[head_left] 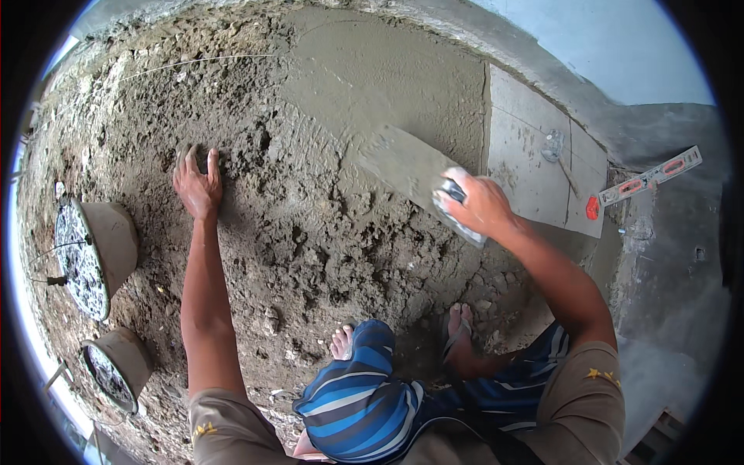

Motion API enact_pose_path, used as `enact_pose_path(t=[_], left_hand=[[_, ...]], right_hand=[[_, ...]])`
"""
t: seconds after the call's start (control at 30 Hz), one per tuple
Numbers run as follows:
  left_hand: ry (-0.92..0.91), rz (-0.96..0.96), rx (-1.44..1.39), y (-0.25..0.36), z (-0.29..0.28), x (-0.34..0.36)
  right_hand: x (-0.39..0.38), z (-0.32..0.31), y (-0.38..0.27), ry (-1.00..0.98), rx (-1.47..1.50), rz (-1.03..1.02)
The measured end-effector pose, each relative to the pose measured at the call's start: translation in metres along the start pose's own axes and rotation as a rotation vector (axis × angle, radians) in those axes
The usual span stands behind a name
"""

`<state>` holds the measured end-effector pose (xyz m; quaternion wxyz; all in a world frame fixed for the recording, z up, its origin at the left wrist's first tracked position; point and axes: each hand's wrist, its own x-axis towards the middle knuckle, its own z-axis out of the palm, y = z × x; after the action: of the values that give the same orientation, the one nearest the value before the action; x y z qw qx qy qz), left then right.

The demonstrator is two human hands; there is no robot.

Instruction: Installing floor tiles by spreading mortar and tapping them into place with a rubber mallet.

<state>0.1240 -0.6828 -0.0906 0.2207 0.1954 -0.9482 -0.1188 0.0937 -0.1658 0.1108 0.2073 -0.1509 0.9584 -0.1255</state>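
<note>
Right hand (479, 205) gripping trowel (415, 159), smooth mortar (387, 62) lying at 12 o'clock; left hand (198, 186) spreading loosely over rough ground (256, 256), 9-10 o'clock.

A long trowel (409, 165) seemingly touches damp mortar (380, 66).

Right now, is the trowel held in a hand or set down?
The trowel is held: the right hand grips its dark handle, its blade reaching over grey mortar.

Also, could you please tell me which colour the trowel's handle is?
The visible end of the trowel's handle looks black, best seen in the head view.
</note>
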Motion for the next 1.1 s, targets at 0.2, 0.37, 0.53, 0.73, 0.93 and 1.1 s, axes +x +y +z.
enact_pose_path(t=[0.2,0.37,0.53,0.73,0.93,1.1], left_hand=[[-0.137,-0.019,-0.148,-0.018,0.005,0.003],[-0.116,-0.041,-0.402,0.002,-0.021,-0.028],[-0.121,-0.220,-0.468,0.044,-0.082,-0.119],[-0.148,-0.356,-0.453,0.023,-0.166,-0.219],[-0.059,-0.573,-0.315,0.009,-0.171,-0.278],[-0.076,-0.493,-0.431,0.037,-0.132,-0.259]], right_hand=[[-0.203,-0.004,0.117,-0.383,-0.365,0.125],[-0.321,0.023,0.198,-0.310,-0.312,0.380],[-0.367,0.078,0.242,0.146,-0.085,0.573],[-0.376,0.072,0.261,0.096,-0.053,0.675],[-0.297,0.093,0.255,0.001,-0.032,0.475],[-0.278,0.113,0.241,0.021,0.040,0.507]])
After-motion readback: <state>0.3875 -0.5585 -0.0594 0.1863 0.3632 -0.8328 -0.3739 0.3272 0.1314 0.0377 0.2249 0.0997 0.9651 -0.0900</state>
